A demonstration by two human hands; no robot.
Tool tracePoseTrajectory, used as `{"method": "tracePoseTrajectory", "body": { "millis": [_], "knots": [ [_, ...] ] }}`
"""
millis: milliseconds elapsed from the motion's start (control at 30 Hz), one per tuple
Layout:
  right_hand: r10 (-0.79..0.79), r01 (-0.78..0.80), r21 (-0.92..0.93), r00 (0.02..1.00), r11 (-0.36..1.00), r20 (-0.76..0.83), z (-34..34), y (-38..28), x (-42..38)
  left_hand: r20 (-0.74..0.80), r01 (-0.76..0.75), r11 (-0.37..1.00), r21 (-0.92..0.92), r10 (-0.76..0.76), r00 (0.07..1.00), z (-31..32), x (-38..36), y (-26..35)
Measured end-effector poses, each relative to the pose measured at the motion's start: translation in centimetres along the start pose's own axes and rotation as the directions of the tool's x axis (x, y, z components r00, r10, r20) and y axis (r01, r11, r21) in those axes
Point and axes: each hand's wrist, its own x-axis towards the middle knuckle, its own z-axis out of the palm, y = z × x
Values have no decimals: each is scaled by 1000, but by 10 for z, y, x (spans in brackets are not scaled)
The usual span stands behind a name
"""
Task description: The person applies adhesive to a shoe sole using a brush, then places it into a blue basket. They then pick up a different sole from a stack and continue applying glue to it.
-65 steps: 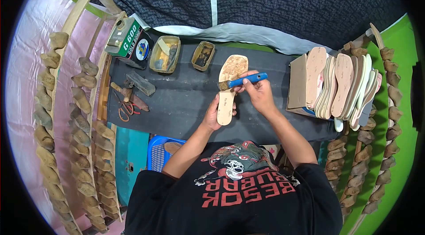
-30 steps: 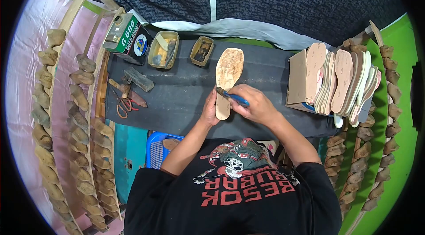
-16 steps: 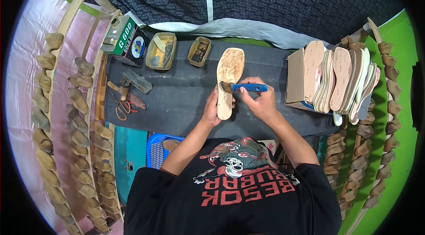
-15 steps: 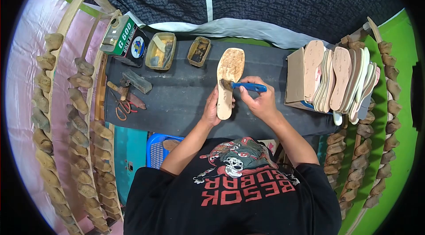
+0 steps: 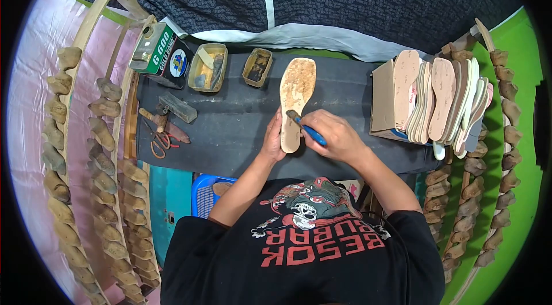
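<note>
A tan insole (image 5: 298, 83) is held up over the dark worktable, its wide end pointing away from me and coated with a shiny brownish film. My left hand (image 5: 274, 137) grips its narrow heel part from the left side, fingers partly hidden beneath. In my right hand (image 5: 333, 134) is a blue-handled brush (image 5: 313, 135), closed in the fingers. The brush's dark bristles touch the insole around its middle, near the left edge. Beyond the insole stand a small tub with dark residue (image 5: 257, 67) and a larger tub (image 5: 208, 68) holding scraps.
A green-and-white can (image 5: 161, 55) stands at the back left. Scissors (image 5: 159, 143), a hammer (image 5: 155, 116) and a dark block (image 5: 178, 108) lie on the worktable (image 5: 230, 127). A box (image 5: 384, 98) packed with insoles (image 5: 441, 98) is at right. Racks of shoe lasts (image 5: 56, 184) flank both sides.
The brush has moved down the insole toward the heel, and its handle has swung from nearly level to slanting down right. The coating reaches further down the insole.
</note>
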Motion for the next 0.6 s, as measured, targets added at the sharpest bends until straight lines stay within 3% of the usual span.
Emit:
{"method": "tracePoseTrajectory", "body": {
  "millis": [167, 267, 400, 500, 600],
  "knots": [
    [45, -43, 16, 985, 999, -166, -5, 3, 4, 108, 99, 994, -56, -92, 990, -14, 0, 2],
    [169, -155, 81, 961, 985, -218, -1, 8, 4, 135, 107, 993, -43, -100, 986, -9, -4, -2],
    [132, -119, 65, 955, 991, -264, -2, 8, 0, 111, 58, 998, -37, -53, 992, -7, -1, -5],
    [287, -274, 88, 894, 958, -344, -5, 11, -10, 100, 22, 998, 63, -29, 995, -12, 2, 2],
    [306, -294, 93, 867, 951, -393, -9, 9, -11, 128, 19, 998, 62, -26, 991, -17, 7, 6]
  ]
}}
